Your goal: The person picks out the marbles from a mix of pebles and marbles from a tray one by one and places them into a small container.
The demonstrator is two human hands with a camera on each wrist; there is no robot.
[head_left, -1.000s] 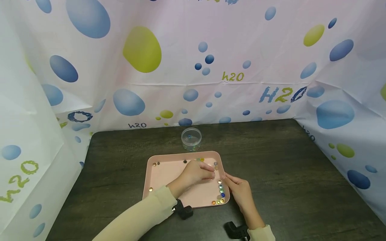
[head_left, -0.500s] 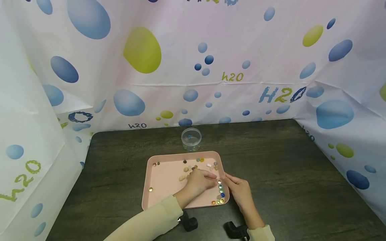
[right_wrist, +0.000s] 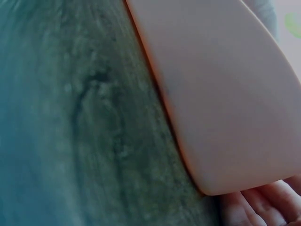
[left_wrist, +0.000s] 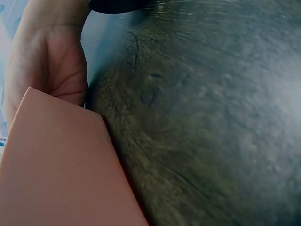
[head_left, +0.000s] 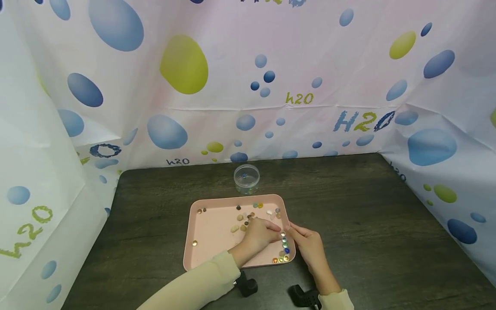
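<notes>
A pink tray lies on the table, holding glass marbles and small stones. My left hand reaches over it, fingers bent down beside a top marble at the right side. I cannot tell whether its hidden fingertips pinch anything. Below that marble, several glass marbles run in a line along the right wall to the front corner. My right hand grips the tray's right rim, thumb at the edge. Both wrist views mostly show the tray's outer wall; fingers appear past its corner in the right one.
Behind the tray stands a clear round jar with a few marbles inside. Small stones are scattered mid-tray, with a lone marble by its left wall. The dark wooden table meets a patterned curtain at the back.
My left hand has moved right and slightly toward the front of the tray, uncovering stones in its middle. The right hand keeps its grip on the rim.
</notes>
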